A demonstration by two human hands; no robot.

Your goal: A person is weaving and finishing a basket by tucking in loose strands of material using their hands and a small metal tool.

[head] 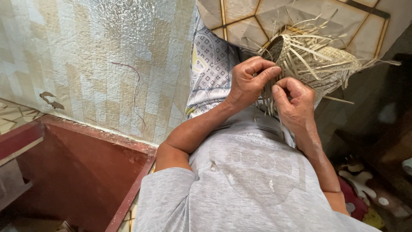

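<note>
I'm looking straight down over the chest, and both hands are up in front of me at a pale, half-woven basket of flat straw strips (315,64), which sits just beyond the fingers with its loose ends bristling outward in every direction. My left hand (251,81) is curled shut, fingers folded over and thumb pressed in, pinching some of the hanging straw strips (267,101) at the basket's near edge. My right hand (294,103) is right beside it, almost touching, its fingers bent and its thumb raised, closed on the same bunch of strips. Those loose strips trail down between the two hands toward the grey printed T-shirt (253,176) below. Behind the hands lies a white cloth with a dark geometric pattern (210,68), stretching up toward the tan tiled floor with dark grout lines (244,21). Off to the left there's a pale tiled wall (86,60), and beneath it a reddish-brown ledge (86,163).
</note>
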